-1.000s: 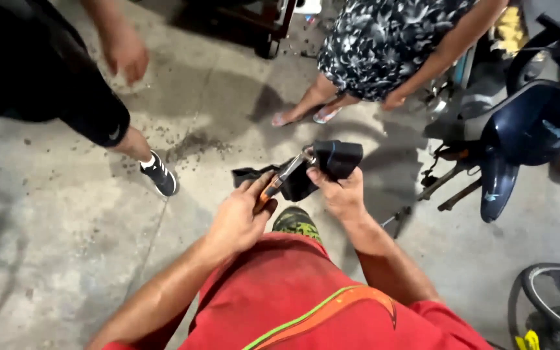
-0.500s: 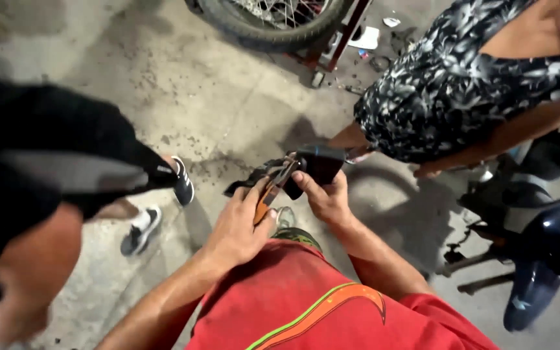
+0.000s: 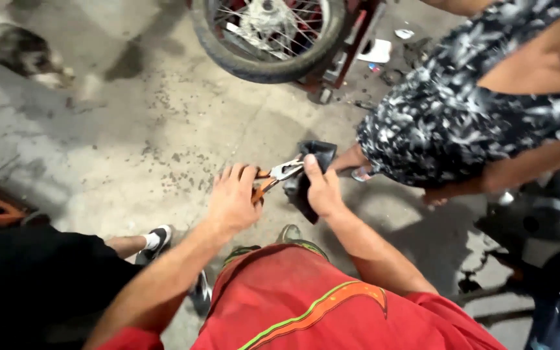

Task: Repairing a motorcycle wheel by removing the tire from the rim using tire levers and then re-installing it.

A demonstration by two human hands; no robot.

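Pliers [image 3: 279,176] with orange handles sit clamped in the left hand [image 3: 233,202], their jaws biting the edge of a folded black rubber piece [image 3: 312,170], probably inner tube, which the right hand [image 3: 322,191] grips closed from below. Doing this well likely means keeping the rubber taut and squeezing square to its edge.

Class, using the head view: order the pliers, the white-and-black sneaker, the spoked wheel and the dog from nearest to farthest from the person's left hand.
Measured from the left hand:
1. Pliers: gripped in it, jaws pointing right.
2. White-and-black sneaker: lower left, on the floor.
3. Spoked wheel: straight up, top of the view.
4. Dog: far upper left corner.
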